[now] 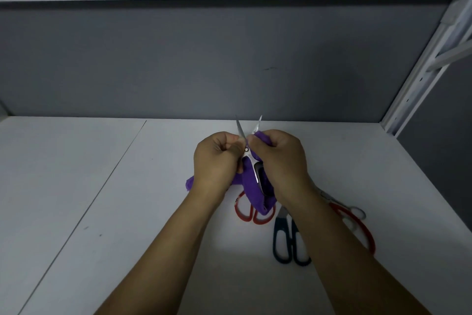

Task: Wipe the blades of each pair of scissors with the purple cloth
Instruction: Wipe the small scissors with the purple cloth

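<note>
Scissors [252, 164] half-hidden between left hand [217, 158] clamped on them and right hand [281, 158] clamped on purple cloth [251, 192]

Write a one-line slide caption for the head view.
Left hand holds open silver scissors; right hand pinches the purple cloth on one blade; other scissors lie on the table.

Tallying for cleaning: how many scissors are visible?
4: held pair, centre; red pair under the cloth; blue pair beside it; second red pair, rightmost. Others may be hidden.

No text, label or number can be read anywhere (light is dim).
</note>
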